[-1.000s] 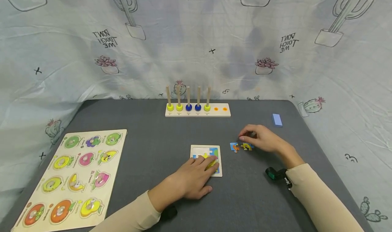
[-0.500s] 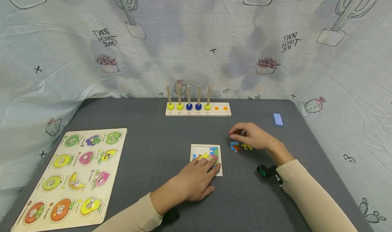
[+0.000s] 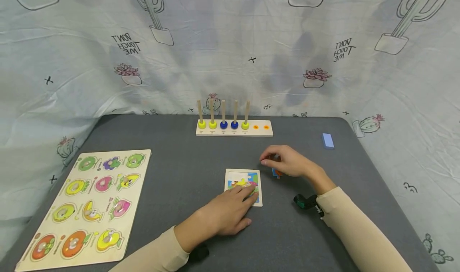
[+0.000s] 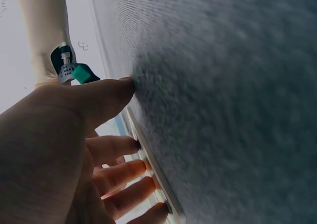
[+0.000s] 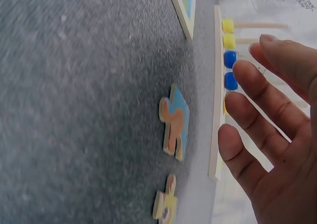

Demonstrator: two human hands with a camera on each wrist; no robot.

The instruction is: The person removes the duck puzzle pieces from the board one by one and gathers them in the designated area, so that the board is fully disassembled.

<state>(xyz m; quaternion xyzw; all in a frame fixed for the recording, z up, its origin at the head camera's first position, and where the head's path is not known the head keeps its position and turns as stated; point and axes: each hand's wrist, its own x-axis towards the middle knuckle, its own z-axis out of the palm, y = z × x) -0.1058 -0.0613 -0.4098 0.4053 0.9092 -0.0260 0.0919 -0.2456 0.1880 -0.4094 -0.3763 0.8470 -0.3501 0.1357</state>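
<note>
My left hand [image 3: 228, 212] rests its spread fingertips on the lower part of a small framed jigsaw puzzle [image 3: 230, 177], covering some of the picture. The puzzle's upper left part is bare pale wood. In the left wrist view, its frame edge [image 4: 161, 177] lies under the fingertips. Just right of the puzzle, my right hand [image 3: 289, 161] hovers with loosely bent fingers; I see nothing between them. Below it lies a blue-and-orange puzzle piece [image 5: 179, 120], partly hidden in the head view. A yellow puzzle piece [image 5: 170, 204] lies beside it in the right wrist view.
A large fruit peg puzzle board [image 3: 123, 208] lies at the left. At the back stands a wooden peg stand [image 3: 234, 131] with yellow and blue beads. A light-blue block [image 3: 328, 140] is at the back right of the grey table [image 3: 179, 156]. A patterned curtain [image 3: 233, 44] hangs behind.
My right hand has moved left, toward the puzzle, and now covers the yellow piece in the head view. My left hand stays on the puzzle.
</note>
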